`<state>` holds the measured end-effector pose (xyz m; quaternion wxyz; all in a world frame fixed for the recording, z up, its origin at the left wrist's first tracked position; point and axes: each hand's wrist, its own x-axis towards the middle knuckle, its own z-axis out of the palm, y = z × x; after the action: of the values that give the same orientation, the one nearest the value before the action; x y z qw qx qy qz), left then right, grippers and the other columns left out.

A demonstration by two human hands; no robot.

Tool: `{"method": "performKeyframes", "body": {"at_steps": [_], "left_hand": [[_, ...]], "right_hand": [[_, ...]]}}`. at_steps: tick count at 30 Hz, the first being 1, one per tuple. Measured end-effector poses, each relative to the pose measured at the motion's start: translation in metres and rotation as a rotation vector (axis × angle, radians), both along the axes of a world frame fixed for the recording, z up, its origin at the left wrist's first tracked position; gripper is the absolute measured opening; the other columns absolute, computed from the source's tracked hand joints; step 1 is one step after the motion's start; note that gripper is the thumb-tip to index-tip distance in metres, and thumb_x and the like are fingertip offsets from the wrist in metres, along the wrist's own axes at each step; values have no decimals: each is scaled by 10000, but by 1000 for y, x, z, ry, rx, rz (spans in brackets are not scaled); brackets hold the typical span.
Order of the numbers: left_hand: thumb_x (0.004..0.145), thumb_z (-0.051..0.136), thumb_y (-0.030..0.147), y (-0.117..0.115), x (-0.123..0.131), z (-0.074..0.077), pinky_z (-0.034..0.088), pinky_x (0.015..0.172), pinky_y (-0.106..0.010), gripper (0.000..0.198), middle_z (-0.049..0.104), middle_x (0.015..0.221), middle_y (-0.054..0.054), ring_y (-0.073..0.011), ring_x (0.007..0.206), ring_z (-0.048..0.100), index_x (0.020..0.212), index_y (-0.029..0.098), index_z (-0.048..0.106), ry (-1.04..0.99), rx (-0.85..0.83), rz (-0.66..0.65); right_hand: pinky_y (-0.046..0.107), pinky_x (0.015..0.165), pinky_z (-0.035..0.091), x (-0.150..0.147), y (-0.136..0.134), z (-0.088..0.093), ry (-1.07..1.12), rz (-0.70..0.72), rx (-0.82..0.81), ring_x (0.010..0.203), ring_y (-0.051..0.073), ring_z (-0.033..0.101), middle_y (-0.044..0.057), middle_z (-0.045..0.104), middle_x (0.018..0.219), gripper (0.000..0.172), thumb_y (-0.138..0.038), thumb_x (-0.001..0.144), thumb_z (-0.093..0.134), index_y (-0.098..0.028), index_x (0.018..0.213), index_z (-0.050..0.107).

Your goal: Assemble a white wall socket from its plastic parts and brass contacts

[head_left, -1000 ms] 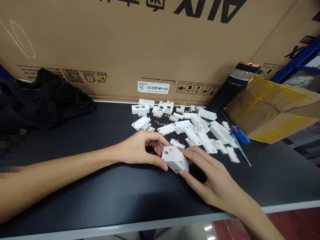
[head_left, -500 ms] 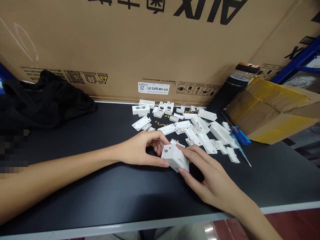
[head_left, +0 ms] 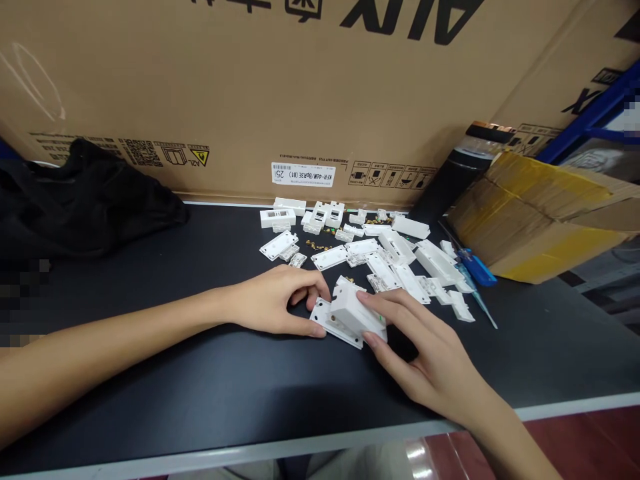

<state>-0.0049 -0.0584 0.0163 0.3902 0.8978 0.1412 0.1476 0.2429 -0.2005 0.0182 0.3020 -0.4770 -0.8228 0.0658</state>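
Note:
My left hand (head_left: 280, 301) pinches the left end of a flat white plastic plate (head_left: 340, 331) with small dark holes, low over the black table. A box-shaped white plastic housing (head_left: 351, 311) sits tilted just above that plate, apart from it at the left end. Thumb and fingers of my right hand (head_left: 425, 350) grip the housing from the right side. A small green spot shows near the right fingertips. What lies between housing and plate is hidden.
Several white plates, housings and small clear pieces (head_left: 383, 270) lie beyond my hands, with brassy bits (head_left: 317, 246) among them. A blue-handled screwdriver (head_left: 477, 267), a taped carton (head_left: 540, 220) and a black bottle (head_left: 457, 170) stand right. Black cloth (head_left: 90, 207) lies left; a large carton (head_left: 240, 93) rises behind.
The white housing and plate have come apart at the left end. The housing has shifted slightly right and up in my right hand, while my left hand stays with the plate.

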Motion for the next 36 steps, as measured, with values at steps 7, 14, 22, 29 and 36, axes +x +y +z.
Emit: {"method": "performKeyframes", "body": {"at_steps": [7, 14, 22, 29, 36], "left_hand": [[875, 754, 501, -4, 2, -1, 389, 663, -244, 353, 586, 834, 27, -129, 726, 559, 1002, 198, 625, 100, 152, -5], [825, 764, 628, -9, -2, -1, 463, 721, -277, 651, 632, 1079, -38, -180, 847, 614, 1296, 233, 549, 88, 205, 40], [905, 785, 354, -10, 3, -9, 568, 907, -321, 457, 703, 1163, -120, -201, 1030, 685, 1287, 189, 595, -396, 247, -118], [851, 836, 232, -10, 8, -8, 610, 915, -345, 356, 728, 1102, -189, -224, 1036, 711, 1145, 115, 674, -584, 346, -153], [851, 836, 244, -11, 9, -7, 615, 896, -354, 371, 740, 1078, -166, -220, 1011, 715, 1165, 142, 667, -606, 331, -131]], "right_hand": [[272, 863, 542, -1, -1, 1, 41, -10, 67, 994, 174, 656, 74, 664, 1137, 388, -187, 966, 645, -218, 1344, 561], [214, 710, 548, 0, -4, 4, 102, -108, 47, 788, 121, 674, 26, 731, 1016, 214, -225, 965, 660, -221, 1177, 630], [216, 898, 565, -6, -1, 5, 161, 17, 118, 981, 146, 717, 59, 750, 1064, 240, -174, 915, 732, -196, 1141, 654], [260, 878, 582, -6, -4, 4, 169, 41, 128, 985, 172, 712, 72, 738, 1084, 323, -193, 895, 755, -196, 1192, 627], [310, 852, 590, -5, -4, 1, 143, 90, 176, 991, 196, 699, 89, 720, 1095, 395, -133, 858, 779, -189, 1221, 635]]}}
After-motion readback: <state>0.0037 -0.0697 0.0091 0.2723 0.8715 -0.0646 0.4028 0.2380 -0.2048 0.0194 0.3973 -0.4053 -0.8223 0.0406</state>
